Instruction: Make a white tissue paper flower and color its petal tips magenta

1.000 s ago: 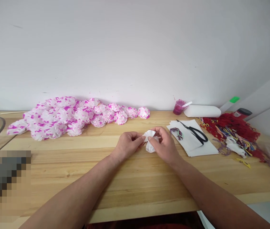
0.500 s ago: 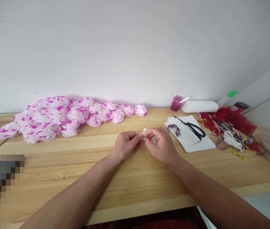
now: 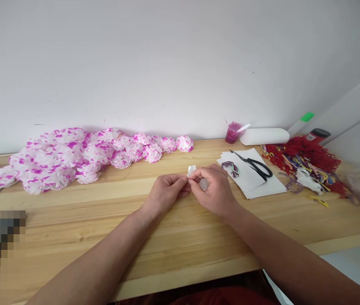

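My left hand (image 3: 168,189) and my right hand (image 3: 212,187) meet fingertip to fingertip above the middle of the table. Both are closed in a pinch on a small piece of white paper (image 3: 192,169), whose ragged end sticks up beyond the fingers. More of it shows through the gap between my right thumb and forefinger. What lies right between the fingertips is hidden. To the right of my right hand, black-handled scissors (image 3: 259,167) and a short bunch of coloured threads (image 3: 231,167) rest on a stack of white paper sheets (image 3: 253,191).
Pink-spotted white paper flowers (image 3: 68,154) are heaped along the wall at left. A cup of purple liquid (image 3: 232,133), a white roll (image 3: 264,136) and a red jar with a black lid (image 3: 318,135) stand at back right, near tangled red yarn (image 3: 307,152). A pixelated patch covers the lower left.
The view has shifted a little. More of the white paper now shows above my fingertips. Both hands keep their pinch in nearly the same place.
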Demonstrator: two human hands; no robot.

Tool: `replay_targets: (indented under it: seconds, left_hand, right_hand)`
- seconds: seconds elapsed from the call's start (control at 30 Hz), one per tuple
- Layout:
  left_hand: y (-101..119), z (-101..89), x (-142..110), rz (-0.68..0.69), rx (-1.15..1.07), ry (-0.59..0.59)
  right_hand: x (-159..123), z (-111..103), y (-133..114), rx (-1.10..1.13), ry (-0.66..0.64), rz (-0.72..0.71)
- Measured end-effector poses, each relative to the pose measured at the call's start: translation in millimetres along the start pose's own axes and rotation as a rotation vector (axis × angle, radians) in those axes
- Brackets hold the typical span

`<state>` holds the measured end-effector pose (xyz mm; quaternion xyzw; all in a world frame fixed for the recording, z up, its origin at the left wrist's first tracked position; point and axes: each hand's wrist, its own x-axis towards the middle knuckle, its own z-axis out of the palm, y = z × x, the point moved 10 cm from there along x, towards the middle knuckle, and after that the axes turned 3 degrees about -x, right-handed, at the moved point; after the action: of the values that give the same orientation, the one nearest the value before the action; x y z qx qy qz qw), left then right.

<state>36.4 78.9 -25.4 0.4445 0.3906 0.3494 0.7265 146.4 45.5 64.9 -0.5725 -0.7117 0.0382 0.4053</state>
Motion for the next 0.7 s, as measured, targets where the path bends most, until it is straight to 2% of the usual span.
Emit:
replay_targets:
  seconds: [0.7]
  left_hand:
    - [6, -6.8, -3, -0.024, 0.070, 0.072]
  right_hand:
    - [0, 15, 25, 0.178, -0.108, 0.187]
